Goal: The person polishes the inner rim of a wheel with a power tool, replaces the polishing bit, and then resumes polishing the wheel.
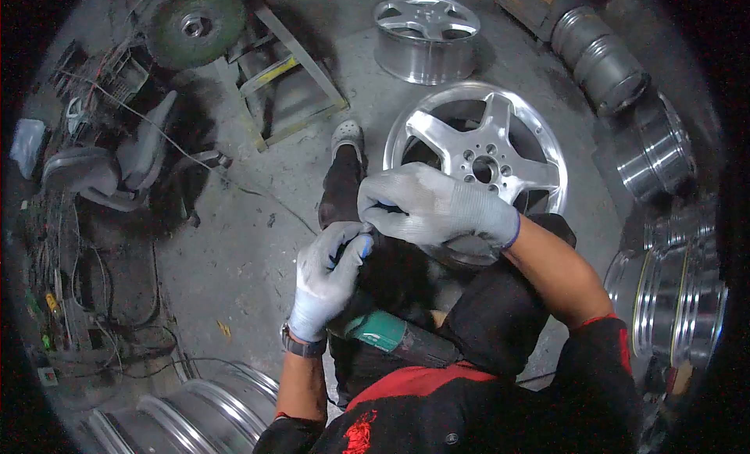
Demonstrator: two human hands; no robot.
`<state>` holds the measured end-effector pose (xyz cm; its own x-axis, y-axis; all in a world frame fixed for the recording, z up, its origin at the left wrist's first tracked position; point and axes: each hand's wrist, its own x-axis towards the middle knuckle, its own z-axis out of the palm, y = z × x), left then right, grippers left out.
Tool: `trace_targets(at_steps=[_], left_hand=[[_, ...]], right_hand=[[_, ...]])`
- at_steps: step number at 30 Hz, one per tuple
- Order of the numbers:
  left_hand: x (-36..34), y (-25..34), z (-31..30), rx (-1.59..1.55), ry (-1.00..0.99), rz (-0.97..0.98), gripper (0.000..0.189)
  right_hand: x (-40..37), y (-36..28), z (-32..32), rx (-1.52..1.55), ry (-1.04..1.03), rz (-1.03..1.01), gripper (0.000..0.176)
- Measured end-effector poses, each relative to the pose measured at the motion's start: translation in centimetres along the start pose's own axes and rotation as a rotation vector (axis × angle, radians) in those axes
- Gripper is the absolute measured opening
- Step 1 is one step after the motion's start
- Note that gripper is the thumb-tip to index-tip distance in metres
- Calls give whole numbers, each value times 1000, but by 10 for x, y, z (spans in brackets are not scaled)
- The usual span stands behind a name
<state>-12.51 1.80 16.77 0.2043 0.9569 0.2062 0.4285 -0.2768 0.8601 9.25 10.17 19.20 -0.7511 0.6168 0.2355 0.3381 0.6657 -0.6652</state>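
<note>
Both my hands wear grey knit gloves. My left hand (328,278) grips the head of a green and black power tool (391,335) that lies across my lap. My right hand (433,204) is closed over the dark front end of the same tool, just above my left hand; what sits under its fingers is hidden. Right behind my hands a polished five-spoke alloy wheel (488,145) lies flat on the concrete floor, partly covered by my right hand and knee.
A second alloy wheel (426,36) lies farther back. Wheel barrels (601,59) and rims (676,298) crowd the right side, and more rims (203,411) sit at the lower left. A metal stand (285,79) with a green disc (195,20), a seat (109,169) and tangled cables are on the left.
</note>
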Motion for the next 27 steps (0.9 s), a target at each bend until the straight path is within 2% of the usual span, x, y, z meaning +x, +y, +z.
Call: trace_targets(at_steps=[3, 5, 6, 8, 9, 10, 12, 13, 14, 15, 16, 17, 18, 20, 21, 23, 24, 26, 27], left_hand=[[-1, 0, 3, 18, 42, 42, 18], [-2, 1, 6, 16, 56, 35, 16], [-3, 1, 6, 14, 75, 27, 15], [-9, 4, 7, 17, 108, 56, 14], [-9, 4, 7, 19, 153, 84, 13], [-10, 3, 6, 21, 162, 81, 13], [-12, 1, 5, -73, 120, -90, 13], [-11, 0, 5, -74, 118, -90, 13], [-10, -1, 5, -58, 129, -27, 14], [-10, -3, 5, -41, 138, 37, 14], [-9, -4, 5, -40, 135, 41, 14], [-8, -6, 5, -33, 126, 54, 14], [-9, -7, 5, -27, 118, 65, 15], [-10, -3, 7, -61, 124, 22, 14], [-10, -2, 8, -98, 132, -21, 14], [-9, -1, 7, -51, 123, -7, 14], [-8, 0, 6, -5, 113, 12, 14], [-5, 3, 5, -5, 86, -29, 14], [-5, 3, 5, 0, 63, -73, 15]], right_hand=[[-5, -2, 12, 120, 107, 41, 15], [-6, -3, 18, 291, 150, 254, 19], [-6, -3, 17, 291, 151, 256, 19], [-8, -1, 11, 492, 166, 703, 24], [-11, 2, 8, 490, 164, 700, 24], [-15, 5, 6, 611, 147, 693, 28], [-20, 3, 1, 857, 120, 685, 36], [-23, -1, -7, 808, 24, 708, 38], [-22, -8, -10, 808, 25, 708, 38], [-19, -15, -9, 789, -14, 673, 38], [-15, -19, -8, 767, -51, 636, 38], [-12, -15, -5, 680, -95, 549, 31], [-10, -14, -4, 680, -94, 548, 31], [-6, -11, -2, 604, -88, 418, 24], [-4, -5, 2, 605, -90, 417, 24], [-3, 2, 10, 246, 83, 80, 16], [-5, -1, 10, 244, 84, 83, 16], [-8, -14, 12, 34, 149, 101, 12], [-7, -18, 11, -130, 88, 133, 19]])
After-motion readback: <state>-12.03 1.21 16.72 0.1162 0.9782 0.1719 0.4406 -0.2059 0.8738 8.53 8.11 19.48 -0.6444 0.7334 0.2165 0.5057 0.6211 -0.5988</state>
